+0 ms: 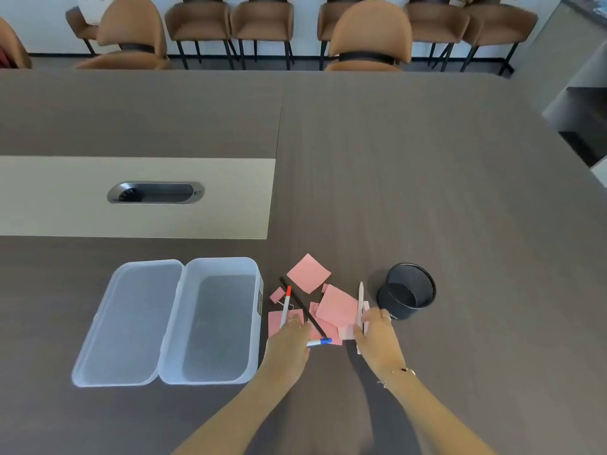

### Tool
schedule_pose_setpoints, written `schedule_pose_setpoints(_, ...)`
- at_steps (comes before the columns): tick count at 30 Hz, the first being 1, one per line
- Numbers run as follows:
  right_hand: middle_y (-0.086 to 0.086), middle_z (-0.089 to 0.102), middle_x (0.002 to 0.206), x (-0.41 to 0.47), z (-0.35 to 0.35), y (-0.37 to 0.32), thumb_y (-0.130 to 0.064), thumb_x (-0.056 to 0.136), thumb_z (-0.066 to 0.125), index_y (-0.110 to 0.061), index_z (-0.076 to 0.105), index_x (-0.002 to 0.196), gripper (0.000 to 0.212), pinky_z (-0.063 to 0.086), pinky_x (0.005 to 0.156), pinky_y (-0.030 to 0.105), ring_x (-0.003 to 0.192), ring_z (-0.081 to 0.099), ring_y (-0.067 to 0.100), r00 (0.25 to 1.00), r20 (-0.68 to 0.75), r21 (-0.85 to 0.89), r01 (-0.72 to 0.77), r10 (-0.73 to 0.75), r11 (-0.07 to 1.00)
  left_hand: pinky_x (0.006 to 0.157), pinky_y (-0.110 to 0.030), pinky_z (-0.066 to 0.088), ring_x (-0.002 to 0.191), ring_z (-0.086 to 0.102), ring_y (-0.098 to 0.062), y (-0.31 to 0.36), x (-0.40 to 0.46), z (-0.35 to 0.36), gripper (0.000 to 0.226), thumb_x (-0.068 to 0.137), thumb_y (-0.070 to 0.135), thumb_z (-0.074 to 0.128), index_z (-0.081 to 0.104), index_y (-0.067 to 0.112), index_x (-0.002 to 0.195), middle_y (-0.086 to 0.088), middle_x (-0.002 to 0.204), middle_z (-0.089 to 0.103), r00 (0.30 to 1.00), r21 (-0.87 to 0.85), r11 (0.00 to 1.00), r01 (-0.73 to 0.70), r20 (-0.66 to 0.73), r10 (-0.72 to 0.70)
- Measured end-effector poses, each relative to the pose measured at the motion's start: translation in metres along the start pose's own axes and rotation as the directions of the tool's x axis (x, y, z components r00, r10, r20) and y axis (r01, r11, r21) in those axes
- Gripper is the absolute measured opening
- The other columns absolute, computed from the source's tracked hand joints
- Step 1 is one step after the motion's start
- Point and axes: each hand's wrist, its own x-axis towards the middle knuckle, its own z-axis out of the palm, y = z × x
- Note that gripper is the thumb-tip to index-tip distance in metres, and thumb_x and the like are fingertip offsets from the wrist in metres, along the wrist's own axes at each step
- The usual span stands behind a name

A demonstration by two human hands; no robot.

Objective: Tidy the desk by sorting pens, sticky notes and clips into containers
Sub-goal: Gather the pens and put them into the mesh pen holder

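Pink sticky notes (308, 272) lie scattered on the dark table between a clear plastic box (216, 318) and a black mesh pen cup (407, 290). Across the notes lie a red-capped pen (286, 305), a black pen (302, 305) and a blue-capped pen (320, 342). A pink binder clip (278, 295) sits at the pile's left. My left hand (289, 348) rests on the pile's near edge, fingers over the red-capped pen's end and a note. My right hand (376, 336) is closed around a white pen (360, 302) that points away from me.
The box's clear lid (131, 323) lies open flat to its left. A beige inlay with a metal cable port (156, 193) sits further back left. Brown chairs (369, 37) line the far table edge. The table edge falls away at the right.
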Motion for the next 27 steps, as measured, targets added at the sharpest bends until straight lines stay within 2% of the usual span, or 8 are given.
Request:
schedule_pose_setpoints(3, 0.015, 0.049, 0.129, 0.01, 0.001, -0.002, -0.014, 0.094, 0.052, -0.004, 0.045, 0.122, 0.031, 0.057, 0.089, 0.035, 0.103, 0.065, 0.029, 1.0, -0.006, -0.008, -0.03, 0.03, 1.0, 0.097, -0.029, 0.051, 0.108, 0.065, -0.02, 0.002, 0.007, 0.007, 0.031, 0.093, 0.023, 0.056, 0.056, 0.014, 0.123, -0.005, 0.125, 0.06, 0.999, 0.044, 0.999, 0.004, 0.038, -0.005)
schedule_pose_setpoints(10, 0.019, 0.06, 0.114, 0.026, 0.01, -0.003, -0.01, 0.095, 0.047, -0.001, 0.046, 0.115, 0.022, 0.058, 0.075, 0.037, 0.091, 0.067, 0.033, 0.993, -0.02, 0.004, -0.113, 0.113, 0.994, 0.092, -0.029, 0.053, 0.101, 0.067, -0.021, 0.006, 0.015, 0.017, 0.03, 0.094, 0.021, 0.055, 0.055, 0.009, 0.121, -0.008, 0.117, 0.063, 0.998, 0.09, 0.996, -0.01, 0.065, 0.004)
schedule_pose_setpoints(12, 0.02, 0.061, 0.111, 0.027, 0.008, -0.004, -0.005, 0.091, 0.049, 0.001, 0.048, 0.113, 0.022, 0.056, 0.06, 0.031, 0.083, 0.064, 0.032, 0.991, 0.009, 0.057, -0.135, 0.135, 0.989, 0.091, -0.029, 0.053, 0.103, 0.067, -0.022, 0.005, 0.013, 0.014, 0.031, 0.094, 0.023, 0.056, 0.053, 0.011, 0.122, -0.007, 0.118, 0.063, 0.998, 0.088, 0.996, -0.018, 0.061, 0.012)
schedule_pose_setpoints(14, 0.017, 0.063, 0.109, 0.026, 0.005, -0.006, -0.002, 0.086, 0.052, 0.0, 0.051, 0.112, 0.026, 0.042, 0.047, 0.018, 0.077, 0.058, 0.025, 0.992, 0.07, 0.095, -0.109, 0.102, 0.99, 0.091, -0.028, 0.053, 0.102, 0.068, -0.021, 0.002, 0.009, 0.005, 0.032, 0.094, 0.025, 0.056, 0.052, 0.012, 0.122, -0.006, 0.117, 0.064, 0.999, 0.062, 0.998, -0.015, 0.032, 0.013)
schedule_pose_setpoints(19, -0.003, 0.052, 0.084, 0.016, -0.002, -0.022, -0.014, 0.084, 0.059, -0.012, 0.047, 0.096, 0.018, 0.034, 0.047, 0.012, 0.066, 0.05, 0.006, 0.987, 0.16, 0.129, -0.018, -0.003, 0.991, 0.081, -0.03, 0.056, 0.084, 0.064, -0.021, -0.013, 0.016, -0.03, 0.018, 0.096, 0.019, 0.049, 0.051, 0.008, 0.111, -0.009, 0.099, 0.061, 0.986, -0.154, 0.977, 0.147, -0.056, -0.157)
schedule_pose_setpoints(21, -0.008, 0.047, 0.074, 0.016, -0.003, -0.029, -0.013, 0.084, 0.057, -0.012, 0.045, 0.09, 0.014, 0.032, 0.046, 0.013, 0.062, 0.046, 0.003, 0.986, 0.162, 0.145, 0.019, -0.043, 0.989, 0.077, -0.031, 0.052, 0.09, 0.062, -0.024, -0.017, 0.027, -0.04, 0.021, 0.095, 0.013, 0.051, 0.05, 0.005, 0.114, -0.011, 0.105, 0.059, 0.965, -0.197, 0.954, 0.227, -0.084, -0.247)
schedule_pose_setpoints(25, -0.002, 0.054, 0.072, 0.019, 0.004, -0.046, -0.013, 0.085, 0.056, -0.02, 0.045, 0.071, 0.019, 0.034, 0.049, 0.015, 0.061, 0.05, 0.006, 0.98, 0.17, 0.144, 0.081, -0.106, 0.986, 0.087, -0.026, 0.051, 0.098, 0.06, -0.022, -0.018, 0.044, -0.037, 0.034, 0.091, 0.006, 0.056, 0.049, 0.003, 0.124, -0.011, 0.111, 0.055, 0.94, -0.12, 0.934, 0.336, -0.013, -0.34)
schedule_pose_setpoints(27, 0.004, 0.06, 0.074, 0.022, 0.013, -0.05, -0.015, 0.085, 0.057, -0.023, 0.045, 0.065, 0.025, 0.04, 0.051, 0.018, 0.064, 0.058, 0.016, 0.979, 0.154, 0.134, 0.11, -0.13, 0.985, 0.089, -0.028, 0.051, 0.102, 0.06, -0.023, -0.018, 0.05, -0.029, 0.037, 0.09, 0.003, 0.055, 0.046, 0.002, 0.126, -0.013, 0.119, 0.054, 0.934, -0.115, 0.927, 0.357, 0.014, -0.358)
